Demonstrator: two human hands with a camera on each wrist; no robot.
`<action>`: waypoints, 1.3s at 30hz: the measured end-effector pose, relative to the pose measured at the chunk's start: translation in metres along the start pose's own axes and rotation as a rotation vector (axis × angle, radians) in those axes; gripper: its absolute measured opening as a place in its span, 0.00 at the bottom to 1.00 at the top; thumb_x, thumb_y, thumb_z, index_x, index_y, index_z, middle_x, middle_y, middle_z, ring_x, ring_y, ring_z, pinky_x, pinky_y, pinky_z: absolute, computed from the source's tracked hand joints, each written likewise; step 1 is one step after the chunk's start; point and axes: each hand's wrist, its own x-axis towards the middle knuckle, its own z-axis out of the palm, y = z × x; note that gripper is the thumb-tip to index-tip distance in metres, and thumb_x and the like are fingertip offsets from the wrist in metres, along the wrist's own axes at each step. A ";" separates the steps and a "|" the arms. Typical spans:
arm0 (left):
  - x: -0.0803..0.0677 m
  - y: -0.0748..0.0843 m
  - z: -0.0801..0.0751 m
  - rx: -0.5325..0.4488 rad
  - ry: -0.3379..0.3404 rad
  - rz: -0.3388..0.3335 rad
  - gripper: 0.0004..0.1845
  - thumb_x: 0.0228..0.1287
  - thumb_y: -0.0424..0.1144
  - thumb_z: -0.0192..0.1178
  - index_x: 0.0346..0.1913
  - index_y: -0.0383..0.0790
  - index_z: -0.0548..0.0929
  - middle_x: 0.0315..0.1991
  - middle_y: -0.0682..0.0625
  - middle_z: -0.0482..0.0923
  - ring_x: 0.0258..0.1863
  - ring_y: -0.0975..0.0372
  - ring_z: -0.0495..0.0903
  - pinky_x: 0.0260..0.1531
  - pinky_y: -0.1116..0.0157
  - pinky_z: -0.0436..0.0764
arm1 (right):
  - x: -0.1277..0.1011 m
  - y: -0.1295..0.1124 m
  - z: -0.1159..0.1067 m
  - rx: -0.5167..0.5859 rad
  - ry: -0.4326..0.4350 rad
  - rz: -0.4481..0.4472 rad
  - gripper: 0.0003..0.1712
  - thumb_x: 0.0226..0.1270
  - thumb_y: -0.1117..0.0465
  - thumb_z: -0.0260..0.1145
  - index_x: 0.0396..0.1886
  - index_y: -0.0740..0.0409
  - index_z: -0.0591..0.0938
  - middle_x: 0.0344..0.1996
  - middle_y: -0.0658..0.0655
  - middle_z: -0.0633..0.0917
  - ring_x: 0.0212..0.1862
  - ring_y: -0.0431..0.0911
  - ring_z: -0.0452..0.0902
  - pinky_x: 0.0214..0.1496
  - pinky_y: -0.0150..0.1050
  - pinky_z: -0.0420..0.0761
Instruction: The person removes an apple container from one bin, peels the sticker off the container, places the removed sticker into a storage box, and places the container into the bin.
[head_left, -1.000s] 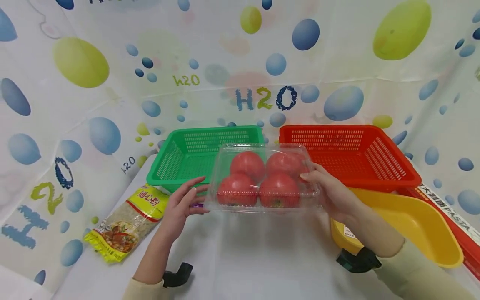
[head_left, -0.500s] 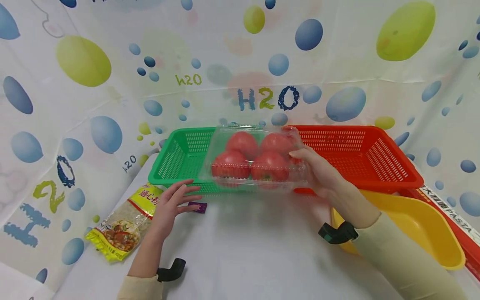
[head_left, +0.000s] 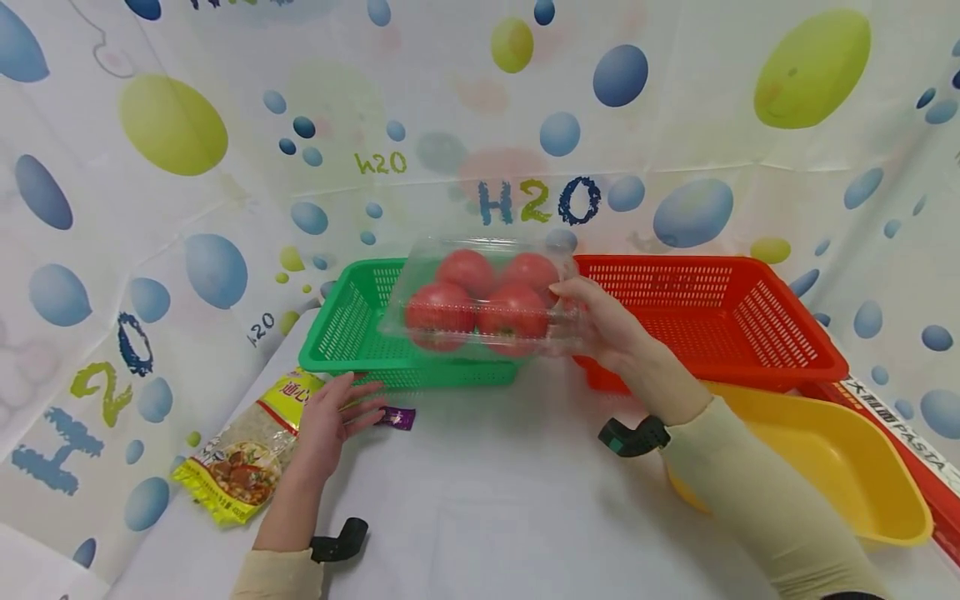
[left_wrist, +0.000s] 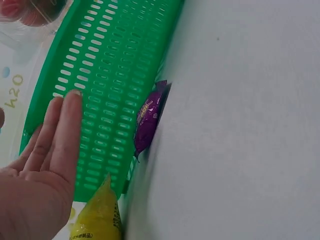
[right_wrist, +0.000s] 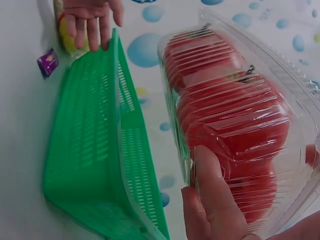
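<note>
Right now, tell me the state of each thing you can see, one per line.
Clear tomato box: closed, held in the air above the green basket.
Right hand: grips the box's end.
Left hand: fingers straight, holds nothing, beside the basket's front wall.
Green basket: upright.
Red basket: upright, nothing seen inside.
Purple sachet: flat on the table.
Noodle bag: lying flat.

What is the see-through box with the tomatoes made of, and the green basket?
The box looks like thin clear plastic: glossy, ribbed, and the tomatoes show through it. The green basket looks like stiffer moulded plastic, smooth, with rows of slots in its walls. The right hand holds the box.
</note>
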 end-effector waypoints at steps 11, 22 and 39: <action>0.001 0.005 -0.006 -0.606 0.050 -0.068 0.19 0.80 0.46 0.50 0.66 0.44 0.66 0.51 0.47 0.84 0.50 0.54 0.86 0.53 0.59 0.81 | 0.030 0.004 0.019 -0.003 0.000 0.035 0.35 0.69 0.48 0.64 0.71 0.43 0.61 0.66 0.57 0.70 0.63 0.58 0.70 0.49 0.48 0.85; 0.008 0.008 -0.001 -0.674 0.097 -0.047 0.20 0.79 0.40 0.52 0.66 0.44 0.60 0.49 0.46 0.81 0.49 0.55 0.86 0.55 0.57 0.80 | 0.062 0.017 0.030 0.002 0.033 0.032 0.37 0.69 0.50 0.66 0.74 0.46 0.62 0.68 0.56 0.67 0.65 0.58 0.66 0.48 0.50 0.86; 0.020 0.005 0.016 -0.790 0.229 -0.064 0.25 0.77 0.31 0.52 0.69 0.52 0.58 0.60 0.44 0.67 0.48 0.56 0.83 0.54 0.58 0.81 | 0.087 0.025 0.049 -0.004 0.073 0.035 0.41 0.67 0.50 0.67 0.74 0.47 0.59 0.67 0.59 0.65 0.62 0.60 0.68 0.49 0.53 0.85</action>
